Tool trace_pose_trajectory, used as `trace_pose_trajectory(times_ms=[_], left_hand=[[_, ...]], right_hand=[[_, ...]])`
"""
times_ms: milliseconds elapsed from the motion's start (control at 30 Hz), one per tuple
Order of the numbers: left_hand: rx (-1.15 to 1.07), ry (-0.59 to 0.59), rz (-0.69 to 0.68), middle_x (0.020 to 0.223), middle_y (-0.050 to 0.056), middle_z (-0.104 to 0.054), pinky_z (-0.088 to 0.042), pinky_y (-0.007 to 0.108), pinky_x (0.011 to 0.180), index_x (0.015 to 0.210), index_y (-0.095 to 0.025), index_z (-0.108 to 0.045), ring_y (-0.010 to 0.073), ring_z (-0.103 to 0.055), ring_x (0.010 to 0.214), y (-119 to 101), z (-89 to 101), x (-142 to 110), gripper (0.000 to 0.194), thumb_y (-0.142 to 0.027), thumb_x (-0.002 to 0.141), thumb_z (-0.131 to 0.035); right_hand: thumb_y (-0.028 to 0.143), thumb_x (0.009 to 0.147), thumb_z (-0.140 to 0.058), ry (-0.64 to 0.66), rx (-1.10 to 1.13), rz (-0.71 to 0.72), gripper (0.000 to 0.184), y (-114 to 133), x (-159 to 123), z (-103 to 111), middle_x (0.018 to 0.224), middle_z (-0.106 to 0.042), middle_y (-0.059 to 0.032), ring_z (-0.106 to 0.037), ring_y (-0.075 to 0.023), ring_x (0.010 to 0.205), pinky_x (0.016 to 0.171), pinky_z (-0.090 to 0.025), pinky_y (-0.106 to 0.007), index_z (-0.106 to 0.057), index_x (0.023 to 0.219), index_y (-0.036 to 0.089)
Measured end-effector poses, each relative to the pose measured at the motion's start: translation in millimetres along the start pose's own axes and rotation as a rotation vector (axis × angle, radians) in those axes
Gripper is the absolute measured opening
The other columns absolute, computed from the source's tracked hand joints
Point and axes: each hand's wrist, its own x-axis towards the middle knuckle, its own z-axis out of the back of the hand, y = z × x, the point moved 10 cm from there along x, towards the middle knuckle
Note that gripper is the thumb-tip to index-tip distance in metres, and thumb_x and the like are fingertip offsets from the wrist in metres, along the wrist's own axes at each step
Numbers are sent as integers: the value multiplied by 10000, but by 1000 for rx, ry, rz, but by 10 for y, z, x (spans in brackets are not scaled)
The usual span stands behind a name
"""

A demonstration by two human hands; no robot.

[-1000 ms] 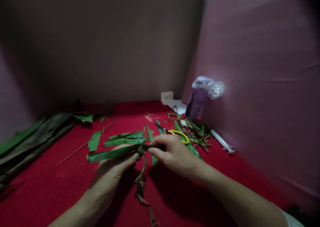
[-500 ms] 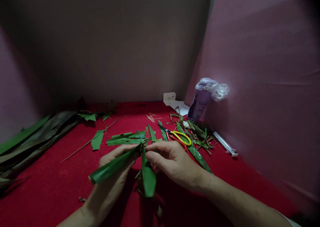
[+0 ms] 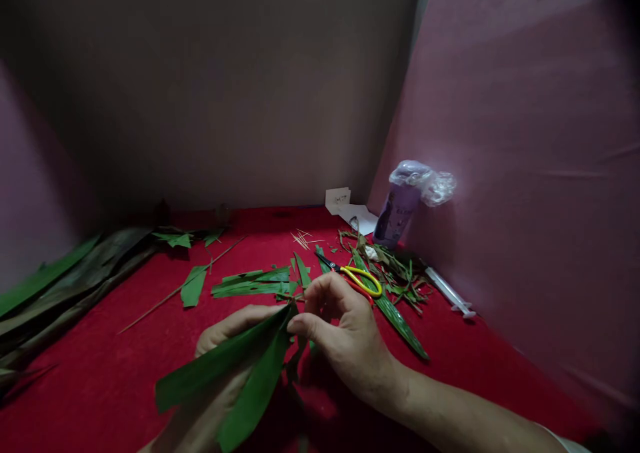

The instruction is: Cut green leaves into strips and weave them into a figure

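In the head view, the right hand's (image 3: 345,336) thumb and fingers pinch a green leaf (image 3: 220,360) at its joined end; its two blades fan out toward the wearer. The left hand (image 3: 235,323) lies behind it, its grip hidden. Scissors (image 3: 336,266) and leaf strips (image 3: 255,283) lie beyond the fingers.

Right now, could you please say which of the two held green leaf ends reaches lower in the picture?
The right-side leaf end: its tip comes near the bottom edge; the other leaf end slants left and stops higher.
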Motion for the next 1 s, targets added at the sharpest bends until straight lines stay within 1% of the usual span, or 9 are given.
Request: trace_pose_trajectory(times_ms=[67, 200, 400, 500, 633, 767, 867, 933, 1000], left_hand=[[-28, 38, 30, 730, 6, -768, -549, 182, 605, 721, -253, -768, 175, -704, 647, 1, -31, -9, 175, -214, 557, -818], [-71, 65, 66, 672, -8, -763, -552, 170, 544, 697, -262, -769, 164, -699, 583, -32, -81, -16, 187, -173, 537, -809], [-35, 10, 66, 596, -5, -745, -529, 172, 452, 659, -253, -771, 156, -659, 476, -72, -53, -50, 200, -179, 478, -812], [30, -55, -11, 588, -8, -739, -518, 160, 449, 650, -250, -768, 144, -645, 468, -165, -3, -68, 179, -182, 491, -811], [13, 59, -114, 565, 1, -730, -537, 186, 510, 638, -251, -773, 151, -644, 487, -231, -121, -76, 98, -324, 576, -794], [88, 94, -301, 781, -11, -763, -541, 195, 671, 793, -308, -773, 176, -689, 713, -315, -133, -130, 126, -361, 684, -737], [176, 213, -391, 915, -8, -751, -533, 228, 760, 915, -331, -750, 197, -682, 835, -379, -226, -142, 179, -327, 748, -687], [246, 302, -397, 955, -12, -741, -528, 233, 782, 966, -347, -731, 197, -675, 879, -411, -279, -92, 229, -256, 766, -667], [399, 401, -268, 1033, 15, -722, -502, 279, 866, 1037, -316, -707, 229, -645, 984, -315, -300, 28, 337, -182, 728, -691]], right_hand=[[216, 741, -695, 28, 8, 78, 145, 67, -11, -31, 716, -547, 34, -504, -115, 631, 597, -419, -253, -560, 790, 197], [186, 799, -632, 40, -14, 242, 61, 202, -47, -49, 761, -542, 13, -496, -132, 711, 654, -408, -272, -579, 768, 193], [239, 847, -581, 89, -26, 234, 97, 166, -57, -106, 724, -516, 12, -476, -136, 678, 637, -396, -282, -563, 769, 186], [248, 844, -589, 91, -13, 249, 125, 180, -70, -104, 718, -502, 17, -468, -135, 685, 655, -391, -283, -542, 743, 190], [252, 840, -592, 90, 14, 274, 148, 206, -77, -88, 722, -480, 20, -459, -135, 702, 673, -386, -279, -515, 725, 198], [257, 843, -580, 84, 58, 282, 155, 205, -46, -66, 719, -466, 23, -446, -131, 697, 673, -378, -272, -503, 721, 201], [265, 838, -581, 91, 99, 256, 172, 171, 2, -47, 699, -453, 28, -429, -125, 669, 649, -369, -263, -496, 704, 197], [269, 832, -584, 106, 106, 233, 184, 145, 42, -29, 682, -451, 31, -418, -120, 647, 625, -361, -257, -492, 691, 194], [270, 834, -579, 96, 90, 217, 184, 123, 84, 17, 673, -455, 33, -410, -115, 632, 613, -354, -254, -494, 690, 191]])
